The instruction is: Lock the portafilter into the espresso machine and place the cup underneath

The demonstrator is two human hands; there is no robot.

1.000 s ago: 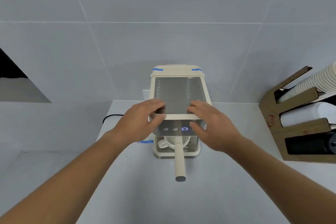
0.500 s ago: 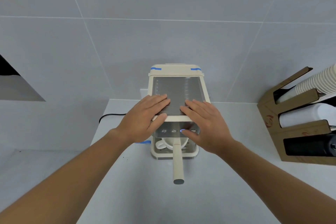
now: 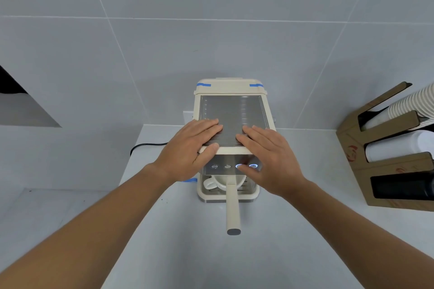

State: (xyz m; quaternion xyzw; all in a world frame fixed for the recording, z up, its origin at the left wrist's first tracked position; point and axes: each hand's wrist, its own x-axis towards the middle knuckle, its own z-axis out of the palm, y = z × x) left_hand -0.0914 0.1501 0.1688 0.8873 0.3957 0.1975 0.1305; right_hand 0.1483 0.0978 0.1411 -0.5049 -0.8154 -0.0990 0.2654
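Note:
A cream espresso machine with a metal top stands against the tiled wall. Its portafilter handle sticks straight out toward me from under the button panel. A white cup sits on the drip tray beneath, mostly hidden by the panel and the handle. My left hand lies flat on the top's front left corner, thumb against the front edge. My right hand rests flat on the front right, its thumb at the lit blue buttons. Neither hand holds anything.
A cardboard rack holding stacks of paper cups and lids stands at the right on the white counter. A black power cable runs left behind the machine. A dark wall opening is at far left.
Both hands slid slightly further onto the machine's top and closer together. The right thumb came down onto the button panel, where blue lights now show. The view shifted a little.

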